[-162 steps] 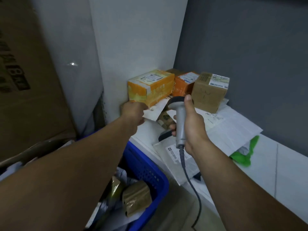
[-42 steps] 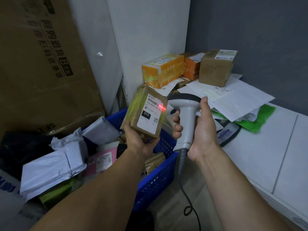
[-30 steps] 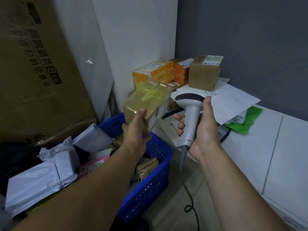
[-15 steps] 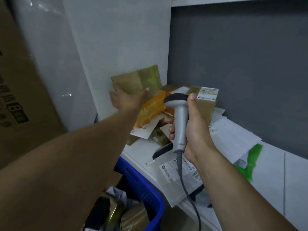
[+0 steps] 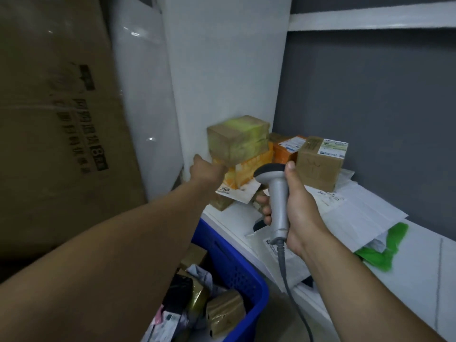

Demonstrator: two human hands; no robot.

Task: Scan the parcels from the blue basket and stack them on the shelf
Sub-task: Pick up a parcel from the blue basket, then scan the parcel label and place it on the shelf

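Note:
A brown taped parcel [image 5: 238,139] lies on top of an orange box [image 5: 249,169] in the shelf's [image 5: 232,218] back left corner. My left hand [image 5: 208,170] reaches to the parcel's lower left edge with its back toward me, so its fingers are hidden. My right hand [image 5: 298,213] grips a grey barcode scanner [image 5: 277,193] upright over the shelf, its cable hanging down. The blue basket [image 5: 237,270] stands below the shelf's front edge with several parcels [image 5: 224,312] in it.
Behind the scanner stand a second orange box [image 5: 287,149] and a brown labelled box [image 5: 319,164]. White mailers and papers [image 5: 357,211] and a green bag [image 5: 381,248] cover the shelf to the right. A big cardboard carton [image 5: 49,119] leans at the left.
My left hand lifted the scanned brown parcel from over the basket up to the shelf, and it now lies on the orange box. The scanner stayed in my right hand.

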